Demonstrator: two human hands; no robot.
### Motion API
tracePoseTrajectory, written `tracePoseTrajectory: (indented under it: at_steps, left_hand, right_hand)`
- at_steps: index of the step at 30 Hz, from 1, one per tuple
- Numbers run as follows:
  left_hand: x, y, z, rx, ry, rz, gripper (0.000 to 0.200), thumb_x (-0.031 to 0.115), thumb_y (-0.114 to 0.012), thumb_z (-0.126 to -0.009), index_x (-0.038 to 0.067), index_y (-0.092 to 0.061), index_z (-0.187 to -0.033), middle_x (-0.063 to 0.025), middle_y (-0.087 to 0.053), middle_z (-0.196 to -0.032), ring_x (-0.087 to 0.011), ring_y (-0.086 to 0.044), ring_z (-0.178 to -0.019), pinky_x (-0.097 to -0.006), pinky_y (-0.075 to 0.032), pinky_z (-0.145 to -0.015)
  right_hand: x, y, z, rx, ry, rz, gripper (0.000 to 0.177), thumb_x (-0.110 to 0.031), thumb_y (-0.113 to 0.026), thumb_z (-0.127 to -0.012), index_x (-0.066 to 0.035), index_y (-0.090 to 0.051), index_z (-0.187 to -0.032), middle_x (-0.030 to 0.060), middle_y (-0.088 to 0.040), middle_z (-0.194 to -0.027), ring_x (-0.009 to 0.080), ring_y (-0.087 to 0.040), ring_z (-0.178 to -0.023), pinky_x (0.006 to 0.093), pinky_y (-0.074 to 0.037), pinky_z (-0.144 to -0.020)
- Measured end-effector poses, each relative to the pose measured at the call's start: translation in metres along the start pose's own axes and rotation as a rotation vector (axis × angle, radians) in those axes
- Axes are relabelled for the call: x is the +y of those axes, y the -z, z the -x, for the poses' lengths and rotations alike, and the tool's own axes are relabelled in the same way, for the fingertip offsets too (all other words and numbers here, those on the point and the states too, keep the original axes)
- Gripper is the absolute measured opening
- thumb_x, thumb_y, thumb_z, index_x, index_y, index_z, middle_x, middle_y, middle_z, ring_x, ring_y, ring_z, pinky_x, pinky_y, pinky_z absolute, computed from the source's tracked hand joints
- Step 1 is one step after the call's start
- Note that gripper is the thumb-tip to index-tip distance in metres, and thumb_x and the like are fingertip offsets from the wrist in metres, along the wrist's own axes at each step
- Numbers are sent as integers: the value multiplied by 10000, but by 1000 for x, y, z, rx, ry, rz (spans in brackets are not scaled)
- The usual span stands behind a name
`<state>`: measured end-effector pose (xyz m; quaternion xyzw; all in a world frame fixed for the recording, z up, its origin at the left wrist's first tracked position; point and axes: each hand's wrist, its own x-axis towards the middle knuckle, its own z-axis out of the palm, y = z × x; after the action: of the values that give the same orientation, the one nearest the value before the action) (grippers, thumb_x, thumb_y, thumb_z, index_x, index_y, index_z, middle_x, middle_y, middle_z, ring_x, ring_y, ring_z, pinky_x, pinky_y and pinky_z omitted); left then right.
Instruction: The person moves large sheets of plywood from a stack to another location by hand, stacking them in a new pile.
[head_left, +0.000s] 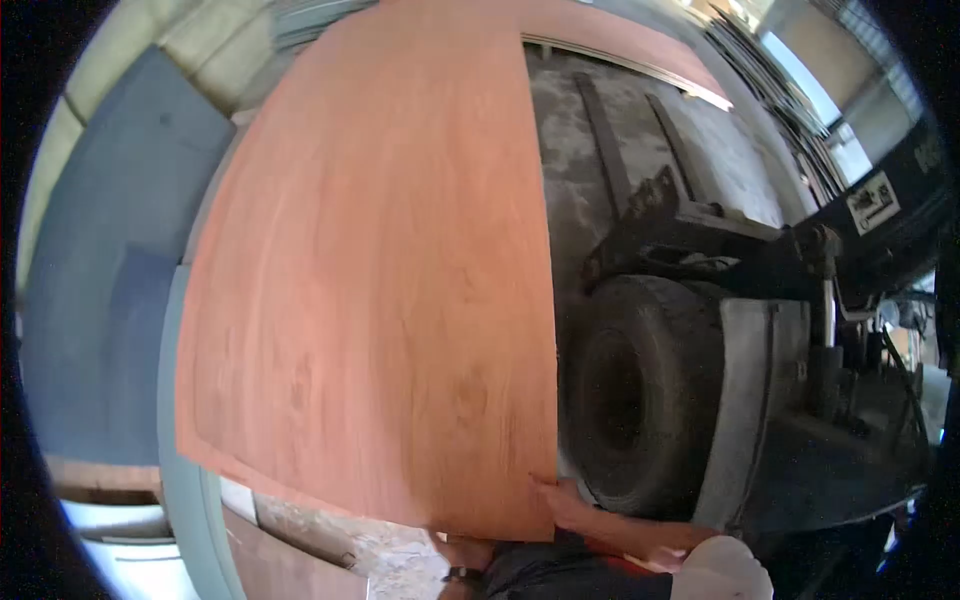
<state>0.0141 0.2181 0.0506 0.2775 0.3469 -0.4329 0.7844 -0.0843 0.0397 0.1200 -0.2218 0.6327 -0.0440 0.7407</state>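
Note:
A large reddish-brown plywood sheet (370,270) fills the middle of the head view and stretches away from my body. At its near right corner, my right hand (567,503) is closed on the side edge, with fingertips showing on the top face. Below the near edge is my left hand (465,553), a dark band at its wrist. It is closed at that edge, and the sheet hides most of its fingers.
To the right stands a forklift with a large tyre (645,390) and dark forks (604,145). Another reddish panel (630,45) lies at the far end. Dark grey boards (110,270) lie along the left. Long stacked strips (775,90) are at the far right.

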Motion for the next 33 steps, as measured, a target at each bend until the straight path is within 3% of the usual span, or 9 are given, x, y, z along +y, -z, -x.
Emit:
tracePoseTrajectory:
  at_steps: [6,7,9,11,14,17,25,31,33]
  left_hand:
    - [236,99,-86,-141,-266,-1,683,674,-432,-612,27,-578,-777,-76,-582,-658,-225,-540,-759,-361,-406,-727]
    - [270,83,-93,80,-222,108,593,624,-512,-606,38,-580,-668,-59,-570,-634,-209,-532,-767,-338,-408,-692]
    - [292,0,-85,404,-393,-140,540,542,-615,-579,47,-516,-772,-46,-556,-798,-177,-517,-734,-307,-416,-674]
    - [315,-5,-123,351,-324,-124,511,510,-617,-601,65,-480,-811,-36,-532,-848,-164,-506,-720,-307,-421,-678]
    - [305,-18,-175,284,-409,-245,394,438,-600,-661,83,-481,-782,-32,-522,-795,-146,-488,-700,-311,-429,-663]
    - [259,-43,-192,-136,-371,-307,427,373,-485,-773,41,-470,-1042,-76,-515,-1035,-228,-493,-911,-364,-423,-782]
    - [227,-46,-188,-111,-258,-336,495,406,-442,-782,39,-430,-1114,-89,-471,-1116,-267,-459,-987,-410,-370,-852]
    - [202,-58,-189,-113,-234,-362,490,405,-437,-784,42,-431,-1113,-91,-468,-1119,-266,-455,-992,-407,-369,-854]
    - [195,-62,-191,-101,-225,-357,488,405,-435,-785,43,-432,-1112,-92,-467,-1120,-265,-453,-994,-406,-368,-854]
  right_hand:
    - [-65,24,41,-30,73,26,376,-192,-586,-748,67,-487,-1001,84,-527,-955,140,-499,-844,265,-416,-726]
    - [-80,24,53,-18,77,27,376,-192,-586,-748,67,-487,-1001,84,-527,-955,140,-499,-844,265,-416,-726]
    - [-106,12,68,14,69,131,384,-202,-565,-764,73,-478,-1017,92,-523,-974,144,-501,-861,279,-415,-743]
    - [-119,23,59,1,89,107,391,-209,-564,-765,74,-476,-1020,92,-522,-977,139,-499,-863,275,-415,-743]
    - [-151,23,60,19,61,76,392,-211,-569,-761,68,-478,-1022,84,-525,-969,124,-502,-832,257,-420,-711]
    - [-173,38,60,64,65,86,386,-204,-581,-752,55,-484,-1021,71,-534,-942,108,-507,-765,231,-423,-645]
    - [-203,83,63,137,430,95,228,-157,-541,-761,30,-530,-893,16,-544,-741,72,-490,-583,201,-392,-470]
    - [-231,107,69,179,500,165,260,-194,-518,-779,23,-514,-921,25,-543,-751,91,-499,-627,230,-416,-536]
    - [-235,106,69,99,415,73,303,-199,-494,-793,38,-486,-983,71,-544,-864,130,-522,-738,267,-439,-657]
